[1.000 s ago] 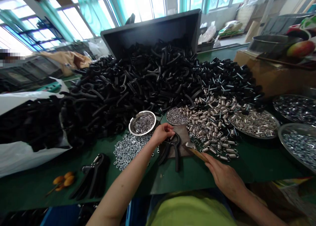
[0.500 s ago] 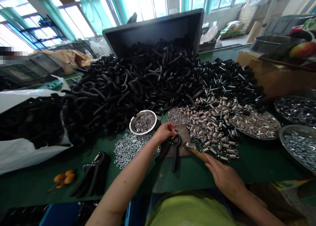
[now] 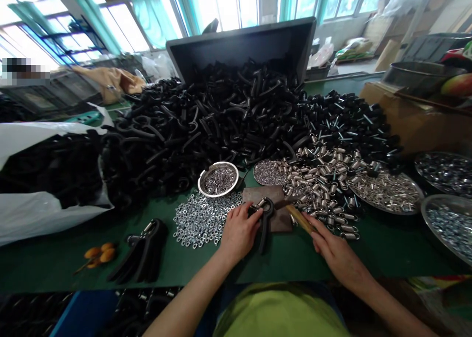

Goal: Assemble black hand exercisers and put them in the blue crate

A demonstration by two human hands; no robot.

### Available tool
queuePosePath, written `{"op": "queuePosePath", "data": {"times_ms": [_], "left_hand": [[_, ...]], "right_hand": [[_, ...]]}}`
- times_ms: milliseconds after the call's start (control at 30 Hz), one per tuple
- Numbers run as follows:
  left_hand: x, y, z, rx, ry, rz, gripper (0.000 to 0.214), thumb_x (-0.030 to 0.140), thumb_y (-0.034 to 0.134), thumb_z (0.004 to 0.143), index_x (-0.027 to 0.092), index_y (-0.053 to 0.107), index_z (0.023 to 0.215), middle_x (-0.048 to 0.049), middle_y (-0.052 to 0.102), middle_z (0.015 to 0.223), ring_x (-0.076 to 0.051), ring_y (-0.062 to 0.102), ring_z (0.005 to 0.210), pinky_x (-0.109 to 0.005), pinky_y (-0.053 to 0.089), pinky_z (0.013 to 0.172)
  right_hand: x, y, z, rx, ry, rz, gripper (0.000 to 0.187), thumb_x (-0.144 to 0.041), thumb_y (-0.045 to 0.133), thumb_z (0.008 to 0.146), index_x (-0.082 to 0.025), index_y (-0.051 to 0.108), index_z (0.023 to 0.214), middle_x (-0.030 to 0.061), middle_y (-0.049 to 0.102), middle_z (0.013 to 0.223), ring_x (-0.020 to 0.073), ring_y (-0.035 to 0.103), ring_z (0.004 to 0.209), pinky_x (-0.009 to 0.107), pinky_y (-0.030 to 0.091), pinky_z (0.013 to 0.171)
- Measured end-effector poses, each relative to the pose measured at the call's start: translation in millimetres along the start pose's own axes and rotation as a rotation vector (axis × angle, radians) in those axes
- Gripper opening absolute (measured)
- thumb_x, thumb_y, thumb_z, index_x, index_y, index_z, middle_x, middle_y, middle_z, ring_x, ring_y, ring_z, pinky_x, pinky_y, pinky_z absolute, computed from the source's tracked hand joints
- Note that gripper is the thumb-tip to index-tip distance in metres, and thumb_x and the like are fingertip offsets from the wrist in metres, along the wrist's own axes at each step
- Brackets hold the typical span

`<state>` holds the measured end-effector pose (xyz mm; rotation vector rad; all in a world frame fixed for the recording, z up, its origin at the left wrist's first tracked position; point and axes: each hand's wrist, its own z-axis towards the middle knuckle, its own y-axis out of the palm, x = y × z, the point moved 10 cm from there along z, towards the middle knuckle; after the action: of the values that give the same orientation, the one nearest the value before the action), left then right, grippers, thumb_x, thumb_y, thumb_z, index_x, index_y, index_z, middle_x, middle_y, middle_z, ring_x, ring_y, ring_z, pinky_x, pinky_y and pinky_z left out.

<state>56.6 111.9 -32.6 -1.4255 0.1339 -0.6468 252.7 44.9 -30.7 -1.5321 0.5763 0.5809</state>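
Note:
My left hand (image 3: 239, 231) grips a black hand gripper (image 3: 264, 219) that lies on a small brown metal plate (image 3: 278, 219) on the green table. My right hand (image 3: 334, 251) holds a wooden-handled hammer (image 3: 295, 213), whose metal head rests over the gripper's top joint. A patch of loose silver washers (image 3: 201, 219) lies just left of my left hand. A heap of steel springs (image 3: 324, 184) spreads to the right of the plate.
A large mound of black handles (image 3: 221, 121) spills from a tipped black crate (image 3: 243, 44). Small steel bowl (image 3: 218, 179), trays of metal parts (image 3: 448, 224) at right, finished grippers (image 3: 142, 251) at left, white bag (image 3: 33, 214), cardboard box (image 3: 413, 116).
My left hand has slid down from the top of the gripper to grasp its handle side. The hammer head has moved in over the gripper's joint. The view has shifted slightly.

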Motion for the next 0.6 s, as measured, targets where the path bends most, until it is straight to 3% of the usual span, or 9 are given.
{"op": "queuePosePath", "data": {"times_ms": [133,200,267,400,533,600], "left_hand": [[-0.1,14.8,-14.3,-0.109,-0.032,0.169,0.054,0.014,0.042,0.085,0.036,0.038,0.134,-0.0086,0.050,0.119,-0.024,0.049,0.100,-0.035,0.044,0.079],[-2.5,21.2,-14.4,-0.150,-0.039,0.177,0.060,0.009,0.040,0.083,0.036,0.034,0.137,-0.0081,0.051,0.112,-0.022,0.050,0.094,-0.030,0.045,0.071],[-3.1,23.2,-12.7,-0.157,-0.031,0.167,0.061,0.008,0.039,0.083,0.035,0.035,0.137,-0.0079,0.051,0.108,-0.022,0.050,0.092,-0.028,0.045,0.069],[-1.9,21.3,-10.9,-0.136,-0.012,0.148,0.059,0.007,0.039,0.082,0.033,0.039,0.135,-0.0079,0.051,0.105,-0.022,0.050,0.092,-0.029,0.045,0.070],[-3.5,20.8,-11.4,-0.130,-0.026,0.129,0.058,0.009,0.039,0.083,0.034,0.039,0.134,-0.0078,0.050,0.106,-0.022,0.050,0.091,-0.029,0.045,0.069],[-4.5,21.3,-11.2,-0.131,-0.031,0.111,0.057,0.010,0.039,0.083,0.034,0.039,0.134,-0.0082,0.050,0.106,-0.023,0.050,0.092,-0.030,0.045,0.070]], "right_hand": [[-49.3,-33.5,14.3,0.203,-0.202,-0.006,0.047,-0.027,0.032,0.093,-0.028,0.033,0.140,0.0046,0.056,0.129,0.0179,0.062,0.103,0.032,0.051,0.085],[-59.7,-39.4,19.5,0.289,-0.258,-0.033,0.048,-0.024,0.032,0.093,-0.028,0.030,0.141,0.0040,0.050,0.135,0.0185,0.059,0.109,0.032,0.050,0.088],[-59.2,-28.0,27.9,0.247,-0.269,-0.103,0.049,-0.020,0.032,0.092,-0.029,0.033,0.140,0.0033,0.054,0.131,0.0194,0.060,0.107,0.032,0.051,0.087],[-52.3,0.9,38.0,0.022,-0.242,-0.208,0.048,-0.019,0.034,0.092,-0.030,0.038,0.138,0.0017,0.062,0.121,0.0204,0.064,0.100,0.034,0.053,0.083],[-63.5,-22.7,29.3,0.237,-0.274,-0.151,0.049,-0.021,0.031,0.093,-0.027,0.029,0.142,0.0035,0.047,0.137,0.0197,0.054,0.116,0.034,0.047,0.093],[-58.3,-16.6,29.5,0.226,-0.272,-0.174,0.049,-0.020,0.032,0.093,-0.027,0.031,0.142,0.0044,0.051,0.134,0.0202,0.058,0.110,0.033,0.050,0.089]]}}
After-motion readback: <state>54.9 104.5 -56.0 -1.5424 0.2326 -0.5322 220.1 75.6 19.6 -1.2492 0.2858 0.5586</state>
